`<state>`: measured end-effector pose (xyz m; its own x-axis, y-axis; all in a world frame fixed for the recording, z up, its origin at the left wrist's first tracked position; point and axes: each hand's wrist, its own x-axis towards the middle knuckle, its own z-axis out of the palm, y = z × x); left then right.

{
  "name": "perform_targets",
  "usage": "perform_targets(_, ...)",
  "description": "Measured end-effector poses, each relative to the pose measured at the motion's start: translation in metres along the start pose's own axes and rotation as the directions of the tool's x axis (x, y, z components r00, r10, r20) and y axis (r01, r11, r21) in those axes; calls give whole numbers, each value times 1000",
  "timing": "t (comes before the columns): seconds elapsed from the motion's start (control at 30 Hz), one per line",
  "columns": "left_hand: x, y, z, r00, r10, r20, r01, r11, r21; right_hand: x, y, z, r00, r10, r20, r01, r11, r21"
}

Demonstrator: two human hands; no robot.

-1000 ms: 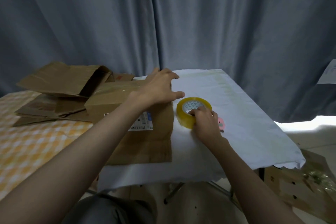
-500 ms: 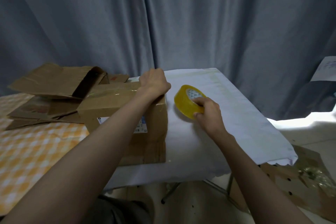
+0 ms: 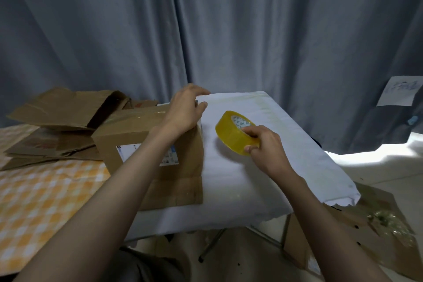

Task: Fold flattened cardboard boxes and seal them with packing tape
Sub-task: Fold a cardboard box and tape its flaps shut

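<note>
The right hand [image 3: 266, 146] grips the yellow tape roll [image 3: 233, 134] tilted just right of the box [image 3: 128, 142], whose far corner the left hand [image 3: 185, 110] seemingly cups, fingers loosely curled.

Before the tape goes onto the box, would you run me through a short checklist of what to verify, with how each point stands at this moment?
1. Tape roll in hand: ok, the right hand grips it, tilted off the white cloth.
2. Box steadied: ok, the left hand rests on its top far corner.
3. Top flaps folded down: ok, the top looks closed and glossy.
4. Loose tape end found: cannot tell, no free end shows.
5. Roll brought to the seam: not ok, it is apart from the box, to its right.
6. Cutter at hand: cannot tell, none is visible.
</note>
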<state>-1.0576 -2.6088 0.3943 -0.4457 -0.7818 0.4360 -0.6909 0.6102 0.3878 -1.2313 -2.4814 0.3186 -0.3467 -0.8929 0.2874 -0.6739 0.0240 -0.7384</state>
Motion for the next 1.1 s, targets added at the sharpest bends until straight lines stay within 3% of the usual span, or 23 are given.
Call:
perform_targets(0.13,-35,14,6,976,216,1,-215,976,35,-4,3,-7,999,-33,21,34,998,-45)
perform_targets(0.23,-50,22,20,961,273,47,-277,942,191,-9,6,-12,997,-65,42,68,995,-74)
perform_targets(0.33,-60,24,31,953,300,-33,-293,947,130,-14,9,-16,993,-92,71,100,989,-112)
perform_targets(0.63,-69,18,40,956,254,-149,-274,952,-134,-18,14,-24,982,-113,154,138,977,-165)
perform_targets(0.87,-75,23,44,947,236,-220,-288,924,-250,-27,-3,-37,961,-2,275,-27,995,100)
perform_targets(1.1,-88,37,48,986,111,-127,-157,876,-456,-32,-3,-41,963,62,264,-107,981,162)
